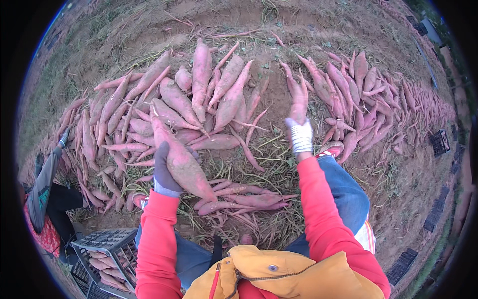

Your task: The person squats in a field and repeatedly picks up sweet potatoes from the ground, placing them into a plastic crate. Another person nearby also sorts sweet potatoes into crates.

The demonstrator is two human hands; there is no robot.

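My left hand (pixel 165 173), in a dark glove with a pale cuff, grips a large, soil-streaked sweet potato (pixel 183 164) that tilts down to the right. My right hand (pixel 300 136), in a white striped glove, is closed around the lower end of a forked sweet potato (pixel 297 98), whose thin tips point away from me. Beyond my left hand lies a heap of sweet potatoes (pixel 177 101). Between my legs a smaller pile of slender sweet potatoes (pixel 246 200) rests on dry vines (pixel 276 179).
Another heap of sweet potatoes (pixel 358 93) stretches right. At lower left stands a black plastic crate (pixel 108 239) holding sweet potatoes. A co-worker's sleeve (pixel 46 187) reaches in at far left. More black crates (pixel 440 143) stand along the right edge.
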